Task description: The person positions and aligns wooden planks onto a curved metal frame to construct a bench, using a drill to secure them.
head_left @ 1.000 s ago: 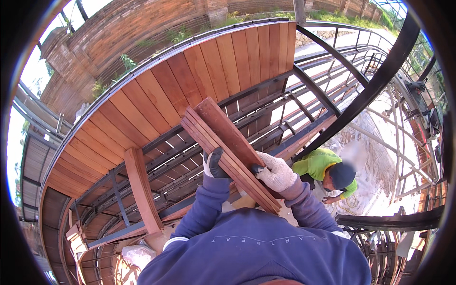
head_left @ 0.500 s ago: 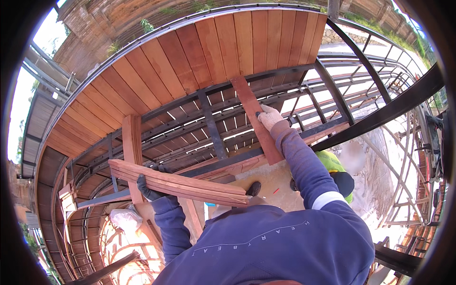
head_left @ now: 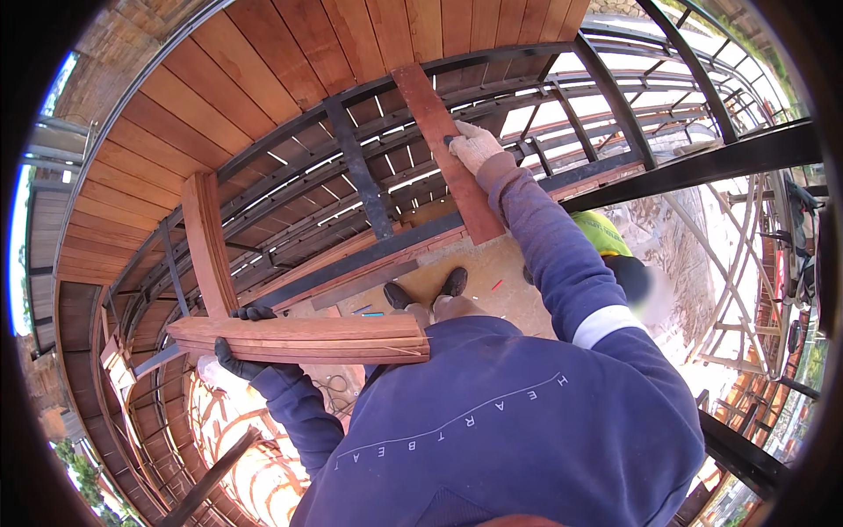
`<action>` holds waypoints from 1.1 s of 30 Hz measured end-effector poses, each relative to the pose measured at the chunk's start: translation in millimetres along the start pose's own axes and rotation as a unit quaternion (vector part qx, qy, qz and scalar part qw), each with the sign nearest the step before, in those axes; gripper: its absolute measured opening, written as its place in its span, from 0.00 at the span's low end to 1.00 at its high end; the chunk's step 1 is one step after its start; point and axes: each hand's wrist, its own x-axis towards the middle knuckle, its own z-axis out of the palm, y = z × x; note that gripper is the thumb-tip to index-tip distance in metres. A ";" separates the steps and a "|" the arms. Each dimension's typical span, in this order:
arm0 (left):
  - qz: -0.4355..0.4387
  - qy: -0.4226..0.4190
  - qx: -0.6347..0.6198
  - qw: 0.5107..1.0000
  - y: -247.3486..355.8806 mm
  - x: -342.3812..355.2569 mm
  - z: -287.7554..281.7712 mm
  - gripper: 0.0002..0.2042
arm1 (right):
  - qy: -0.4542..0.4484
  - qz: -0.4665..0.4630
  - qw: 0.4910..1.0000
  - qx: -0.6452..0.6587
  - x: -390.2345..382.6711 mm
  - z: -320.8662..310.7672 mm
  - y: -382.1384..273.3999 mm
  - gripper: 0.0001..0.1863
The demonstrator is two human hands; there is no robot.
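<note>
1. Curved black metal framing [head_left: 360,167], built of flat bars and bent rails, surrounds the work position in bright daylight.
2. Left hand [head_left: 242,358], in a dark glove, is clamped around a plank stack [head_left: 334,341]; the stacked timber is reddish-brown, slightly bowed, visibly grained and lies level just in front of the torso.
3. Right hand [head_left: 477,147], well apart from the left, wears a pale knitted glove and grips a single plank [head_left: 465,195]: flat, straight-edged, smooth, darker red. It slants across the framing, its upper end at the decking edge; firm contact cannot be confirmed.
4. Upright timber bundle [head_left: 206,246], slightly curved, stands beyond the stack.
5. Co-worker [head_left: 599,233] in a yellow-green top, partly hidden by the right sleeve.
6. Decking [head_left: 290,44]: close-set boards, mixed brown tones, fanned along a curve.
7. Brick wall [head_left: 114,53], rough, farthest off.
</note>
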 end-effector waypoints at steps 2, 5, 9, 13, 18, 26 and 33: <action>-0.008 -0.012 0.020 1.000 -5.8 9.9 5.9 0.30 | -0.018 0.029 0.999 0.029 -5.4 -5.4 0.4 0.33; -0.017 -0.019 0.033 0.999 -9.6 16.4 19.7 0.28 | -0.029 0.047 0.997 0.047 -4.9 -7.4 -2.4 0.33; -0.041 -0.046 0.009 0.998 -12.2 26.2 24.4 0.27 | 0.004 0.029 0.999 0.024 -3.6 -3.1 1.0 0.33; -0.046 -0.066 0.032 0.996 -20.4 39.5 30.8 0.27 | 0.035 0.027 0.996 -0.077 -2.6 -5.9 1.5 0.30; -0.058 -0.034 0.059 0.996 -30.2 42.8 47.6 0.26 | 0.175 -0.179 0.960 -0.124 -66.4 -7.8 -63.7 0.33; -0.165 -0.104 0.049 0.980 -81.8 70.7 71.5 0.28 | -0.347 -0.036 0.918 0.189 -193.7 53.9 -121.0 0.33; -0.203 -0.149 0.056 0.966 -95.5 74.7 101.8 0.34 | -0.264 0.041 0.963 0.025 -185.7 32.7 -117.9 0.27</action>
